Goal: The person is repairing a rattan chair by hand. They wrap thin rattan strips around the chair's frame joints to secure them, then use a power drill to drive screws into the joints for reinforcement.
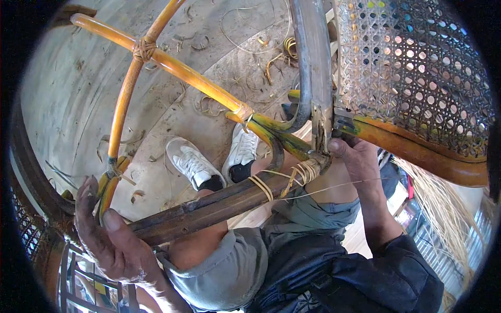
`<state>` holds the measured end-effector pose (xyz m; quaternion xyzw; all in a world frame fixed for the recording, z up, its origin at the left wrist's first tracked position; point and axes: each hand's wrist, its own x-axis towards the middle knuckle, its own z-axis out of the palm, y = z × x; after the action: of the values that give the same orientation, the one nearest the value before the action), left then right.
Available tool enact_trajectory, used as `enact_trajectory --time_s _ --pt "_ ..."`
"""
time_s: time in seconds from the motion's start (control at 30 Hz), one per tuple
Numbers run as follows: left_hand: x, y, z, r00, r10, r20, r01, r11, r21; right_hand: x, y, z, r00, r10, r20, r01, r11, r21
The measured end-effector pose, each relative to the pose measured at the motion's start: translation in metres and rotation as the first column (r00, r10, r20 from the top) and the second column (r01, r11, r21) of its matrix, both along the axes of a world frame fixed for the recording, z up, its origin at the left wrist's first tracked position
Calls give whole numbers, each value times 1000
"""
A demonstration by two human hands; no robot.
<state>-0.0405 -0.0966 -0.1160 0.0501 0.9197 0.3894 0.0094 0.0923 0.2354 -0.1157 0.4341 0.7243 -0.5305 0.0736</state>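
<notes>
A rattan chair frame [198,208] lies across my lap, its thick dark brown pole running from lower left to the corner joint. My left hand [112,235] is closed round the pole's left end, thumb on top, beside a yellow-brown cane leg. At the right my right hand [360,161] grips the corner joint, thumb pressed against it; its other fingers are mostly hidden. Pale cane strips form a binding [305,172] next to that joint, and a thin loose strand trails right from it. A cane crosspiece [195,81] with tied joints extends toward the upper left.
A woven cane panel [407,68] rises at the upper right. Scraps and curled strips litter the concrete floor [94,68], with a small coil of cane [290,48] among them. A bundle of pale strands [443,208] lies at the right. Dark furniture frames [31,156] stand at the left.
</notes>
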Motion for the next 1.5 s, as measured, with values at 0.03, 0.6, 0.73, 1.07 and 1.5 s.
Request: enact_trajectory --time_s 0.03,0.6,0.73,1.07,1.5 --pt "-1 -1 0 1000 4 0 -4 1000 -1 -1 1 0 999 37 20 -38 998 39" --pt "60 42 92 945 -324 -36 325 945 22 72 7 5 945 321 -64 -205 733 648" --pt "88 71 123 915 -396 70 387 914 121 71 14 -3 948 298 -111 -163 754 637" --pt "119 106 140 991 -27 130 -56 804 592 73 12 -2 947 227 -228 -56 815 576" --pt "107 157 59 936 -316 155 339 928 -157 82 11 6 908 157 -389 1 927 376"
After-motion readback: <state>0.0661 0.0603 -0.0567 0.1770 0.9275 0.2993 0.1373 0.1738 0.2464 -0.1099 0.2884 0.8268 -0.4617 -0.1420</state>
